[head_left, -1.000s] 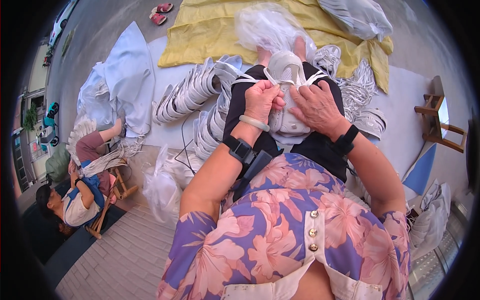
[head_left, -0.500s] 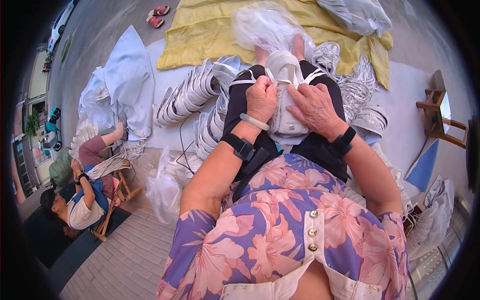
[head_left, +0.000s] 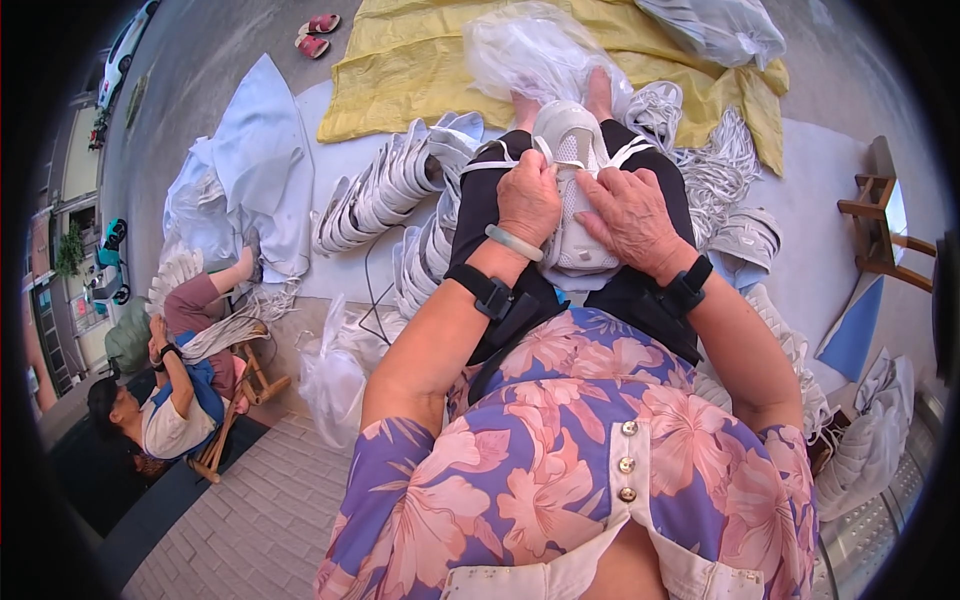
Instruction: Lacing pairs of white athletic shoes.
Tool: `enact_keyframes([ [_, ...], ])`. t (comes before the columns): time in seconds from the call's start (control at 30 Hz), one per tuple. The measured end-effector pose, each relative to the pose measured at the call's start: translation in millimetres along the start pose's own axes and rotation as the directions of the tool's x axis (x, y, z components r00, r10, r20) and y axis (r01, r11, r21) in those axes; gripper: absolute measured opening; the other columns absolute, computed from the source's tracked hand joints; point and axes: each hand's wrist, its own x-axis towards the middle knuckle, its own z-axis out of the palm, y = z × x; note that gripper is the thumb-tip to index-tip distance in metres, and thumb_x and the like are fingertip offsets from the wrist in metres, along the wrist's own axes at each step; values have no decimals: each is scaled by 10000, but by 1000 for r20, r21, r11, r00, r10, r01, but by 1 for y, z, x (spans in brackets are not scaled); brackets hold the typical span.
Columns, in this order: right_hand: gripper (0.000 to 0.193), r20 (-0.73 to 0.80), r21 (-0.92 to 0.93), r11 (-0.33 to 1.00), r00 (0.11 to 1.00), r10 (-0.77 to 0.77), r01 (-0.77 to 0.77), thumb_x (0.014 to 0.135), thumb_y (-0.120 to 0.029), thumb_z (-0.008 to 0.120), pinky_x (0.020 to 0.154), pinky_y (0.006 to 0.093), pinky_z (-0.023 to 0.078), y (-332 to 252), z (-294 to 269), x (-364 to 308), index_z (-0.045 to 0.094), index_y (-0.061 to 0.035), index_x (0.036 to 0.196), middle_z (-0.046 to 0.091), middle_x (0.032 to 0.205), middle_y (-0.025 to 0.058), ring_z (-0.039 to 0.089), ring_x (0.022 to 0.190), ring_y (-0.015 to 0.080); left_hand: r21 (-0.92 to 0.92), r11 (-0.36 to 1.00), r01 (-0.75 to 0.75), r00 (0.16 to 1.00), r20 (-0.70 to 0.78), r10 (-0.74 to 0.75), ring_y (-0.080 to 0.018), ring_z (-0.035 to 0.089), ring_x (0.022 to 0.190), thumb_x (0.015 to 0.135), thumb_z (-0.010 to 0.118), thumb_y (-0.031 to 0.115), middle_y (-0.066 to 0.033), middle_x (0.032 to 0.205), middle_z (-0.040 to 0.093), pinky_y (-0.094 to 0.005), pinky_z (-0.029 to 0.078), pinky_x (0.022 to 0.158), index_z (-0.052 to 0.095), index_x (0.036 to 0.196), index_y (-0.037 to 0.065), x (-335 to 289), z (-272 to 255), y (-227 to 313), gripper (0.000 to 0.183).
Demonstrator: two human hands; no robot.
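A white shoe upper (head_left: 580, 248) lies lengthwise across my lap between my thighs, its mesh end pointing away from me. White laces (head_left: 628, 150) run out from it over both thighs. My left hand (head_left: 528, 198) is closed at the shoe's left edge, thumb and forefinger pinching a lace near the eyelets. Across the shoe's right side rests my right hand (head_left: 632, 212), its thumb and forefinger pressed together by the lace at the middle, the other fingers bent. The right fingertips partly hide what they pinch.
Rows of nested white shoe uppers (head_left: 372, 208) lie to the left. A heap of white laces (head_left: 722, 165) and another upper (head_left: 745, 238) lie right. Beyond my feet are a yellow sheet (head_left: 400, 85) and plastic bag (head_left: 535, 50). A co-worker (head_left: 180, 410) sits left; a wooden chair (head_left: 875, 208) stands right.
Both hands stay at almost the same place on the shoe upper. The view has shifted very slightly; the co-worker's hands at the left have moved a little.
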Motion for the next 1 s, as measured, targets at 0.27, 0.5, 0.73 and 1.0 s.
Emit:
enact_keyframes([
  [0.27, 432, 29, -6, 1000, 999, 27, -27, 738, -257, 616, 701, 344, 331, -2, 0, 2, 499, -106, 1126, 488, 852, 57, 520, 783, 204, 157, 969, -189, 972, 171, 162, -368, 586, 656, 792, 546, 144, -180, 688, 581, -435, 473, 601, 485, 829, 26, 8, 0, 3, 138],
  [0.5, 403, -18, 81, 993, 996, 86, -85, 739, -206, 607, 707, 342, 334, 3, 2, -3, 523, -109, 1121, 498, 855, 55, 528, 788, 206, 59, 970, -237, 961, 161, 225, -318, 594, 727, 732, 641, 138, -141, 798, 601, -391, 479, 632, 541, 940, 33, -2, -18, 17, 254],
  [0.73, 347, -60, 131, 988, 994, 96, -87, 756, -183, 585, 721, 351, 329, 6, 2, -1, 542, -111, 1093, 514, 854, 58, 537, 792, 209, 202, 921, -332, 906, 338, 253, -317, 605, 789, 726, 631, 140, -155, 898, 610, -372, 495, 667, 497, 1058, -1, -7, -33, 22, 385],
  [1.0, 216, -116, 163, 974, 977, 180, -160, 757, -191, 572, 715, 380, 320, -1, 19, 12, 561, -116, 959, 558, 769, 63, 552, 749, 240, 520, 830, -200, 855, 507, -111, -362, 630, 709, 806, 494, 133, -226, 776, 626, -430, 503, 603, 480, 878, -31, 5, -15, 42, 180],
])
